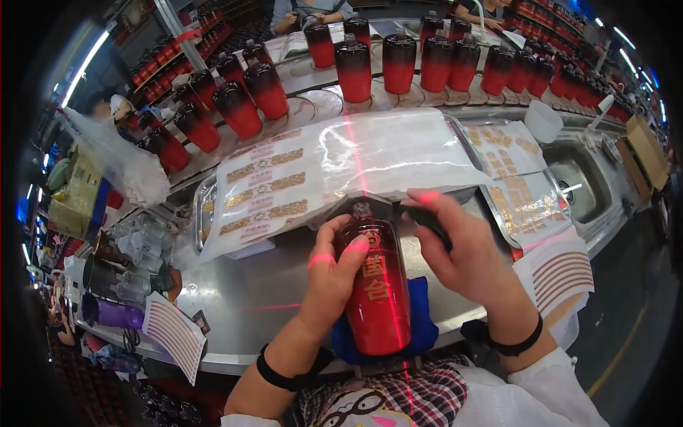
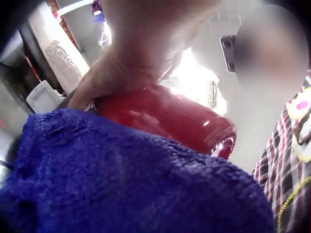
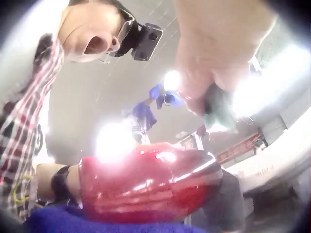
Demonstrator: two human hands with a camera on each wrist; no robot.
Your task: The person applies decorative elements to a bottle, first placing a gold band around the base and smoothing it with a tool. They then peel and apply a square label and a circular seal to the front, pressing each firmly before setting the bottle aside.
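A glossy bottle (image 1: 380,324), red below and dark toward the neck with gold characters on its front, lies tilted with its neck pointing away. My left hand (image 1: 331,267) grips its upper part, the thumb across the front near the round emblem. Beneath the bottle is a blue towel (image 1: 425,317), which fills the lower left wrist view. To the right of the bottle's neck, my right hand (image 1: 462,245) holds a flat dark green piece (image 1: 430,224) between thumb and fingers, apart from the bottle. In the right wrist view the red bottle body (image 3: 146,187) lies below that hand.
A sheet of gold labels (image 1: 263,188) covers the metal worktable's far side. Trays with gold pieces (image 1: 523,203) and a sink (image 1: 580,178) are at right. Several red-black bottles (image 1: 353,71) stand along the conveyor behind. Striped sheets (image 1: 174,334) and a purple container (image 1: 114,313) are at left.
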